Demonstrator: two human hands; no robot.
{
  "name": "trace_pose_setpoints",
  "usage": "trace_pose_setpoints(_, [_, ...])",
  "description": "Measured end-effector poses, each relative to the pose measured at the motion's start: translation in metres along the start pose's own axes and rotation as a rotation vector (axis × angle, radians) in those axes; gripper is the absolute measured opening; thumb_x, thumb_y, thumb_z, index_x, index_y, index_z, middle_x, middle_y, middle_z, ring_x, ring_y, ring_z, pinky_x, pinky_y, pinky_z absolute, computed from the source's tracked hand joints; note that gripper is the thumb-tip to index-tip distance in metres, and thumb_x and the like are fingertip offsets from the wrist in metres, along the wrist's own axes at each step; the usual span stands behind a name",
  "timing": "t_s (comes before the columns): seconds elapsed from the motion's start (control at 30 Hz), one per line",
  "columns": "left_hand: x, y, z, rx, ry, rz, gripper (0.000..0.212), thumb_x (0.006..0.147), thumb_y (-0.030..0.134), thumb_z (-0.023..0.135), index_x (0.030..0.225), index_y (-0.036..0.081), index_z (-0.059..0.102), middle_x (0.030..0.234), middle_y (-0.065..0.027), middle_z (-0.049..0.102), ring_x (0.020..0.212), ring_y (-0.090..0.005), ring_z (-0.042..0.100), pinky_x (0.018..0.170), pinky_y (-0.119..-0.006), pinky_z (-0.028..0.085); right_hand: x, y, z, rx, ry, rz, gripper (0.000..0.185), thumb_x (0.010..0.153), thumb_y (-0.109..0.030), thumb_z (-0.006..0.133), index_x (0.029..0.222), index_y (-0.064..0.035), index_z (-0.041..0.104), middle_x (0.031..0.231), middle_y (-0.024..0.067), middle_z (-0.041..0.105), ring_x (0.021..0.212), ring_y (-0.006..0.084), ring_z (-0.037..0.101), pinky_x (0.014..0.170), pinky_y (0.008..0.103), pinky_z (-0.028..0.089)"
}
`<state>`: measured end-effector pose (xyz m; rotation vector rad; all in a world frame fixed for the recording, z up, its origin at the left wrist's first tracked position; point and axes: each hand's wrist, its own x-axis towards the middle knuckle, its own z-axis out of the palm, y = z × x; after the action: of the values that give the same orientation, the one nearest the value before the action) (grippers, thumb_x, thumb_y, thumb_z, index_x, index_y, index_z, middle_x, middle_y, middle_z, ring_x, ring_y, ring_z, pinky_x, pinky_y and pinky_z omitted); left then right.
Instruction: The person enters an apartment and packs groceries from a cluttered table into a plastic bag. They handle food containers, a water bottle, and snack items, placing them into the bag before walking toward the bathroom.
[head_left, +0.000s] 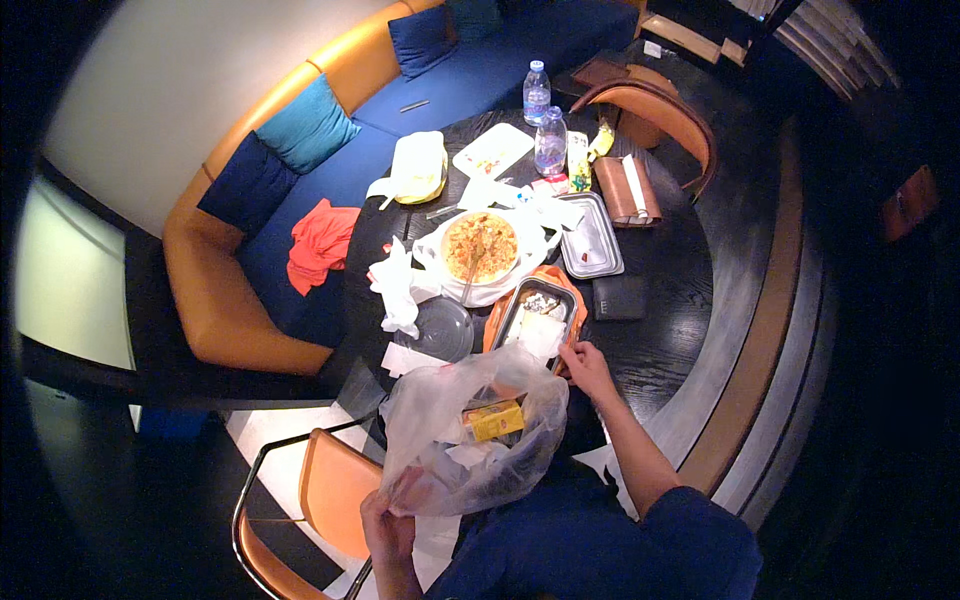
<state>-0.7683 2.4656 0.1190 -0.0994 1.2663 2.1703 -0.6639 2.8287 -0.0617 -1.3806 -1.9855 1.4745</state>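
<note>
My left hand (388, 525) grips the rim of a translucent plastic bag (420, 420) at the table's near edge. Inside the bag lie a yellow carton (493, 421) and crumpled white paper. My right hand (587, 367) is at the near right corner of a black rectangular food tray (574, 307), by the bag's rim; whether it pinches the tray or the bag I cannot tell. The tray holds white paper and food scraps and rests on an orange bag (495, 322). Beyond it stands a round bowl of rice-like food (480, 247) with a spoon in it, on white plastic.
A dark round lid (435, 330), a clear-lidded container (592, 236), a black wallet-like item (619, 298), a brown tissue box (611, 191), two water bottles (551, 142) and a white container (418, 166) stand on the round table. Chairs (337, 487) and a curved sofa (247, 307) surround it.
</note>
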Motion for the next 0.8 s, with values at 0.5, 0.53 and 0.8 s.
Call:
trace_pose_setpoints(0.5, [0.002, -0.025, 0.035, -0.143, -0.079, -0.027, 0.054, 0.086, 0.030, 0.050, 0.119, -0.012, 0.053, 0.123, -0.0268, 0.056, 0.117, -0.0382, 0.053, 0.103, -0.054, 0.038, 0.016, 0.005, -0.119, -0.226, 0.015, -0.323, 0.021, 0.083, -0.016, 0.058, 0.091, 0.0033, 0.061, 0.071, 0.0100, 0.063, 0.064, 0.0139, 0.057, 0.058, 0.0321, 0.047])
trace_pose_setpoints(0.53, [0.003, -0.027, 0.045, -0.121, -0.103, -0.028, 0.054, 0.086, 0.030, 0.051, 0.118, -0.012, 0.053, 0.123, -0.0268, 0.056, 0.118, -0.0384, 0.052, 0.103, -0.056, 0.037, 0.019, 0.001, -0.140, -0.260, 0.004, -0.335, 0.020, 0.084, -0.016, 0.058, 0.089, 0.0027, 0.061, 0.070, 0.0085, 0.062, 0.063, 0.0127, 0.057, 0.057, 0.0310, 0.047])
trace_pose_setpoints(0.8, [0.037, -0.062, 0.167, -0.324, -0.252, 0.063, 0.031, 0.085, 0.023, 0.055, 0.061, 0.004, 0.054, 0.120, -0.0289, 0.057, 0.120, -0.0425, 0.049, 0.098, -0.068, 0.034, 0.086, -0.069, -0.295, -0.196, -0.231, -0.331, 0.015, 0.086, -0.016, 0.059, 0.087, -0.0011, 0.061, 0.068, -0.0024, 0.053, 0.063, 0.0061, 0.047, 0.055, 0.0249, 0.039])
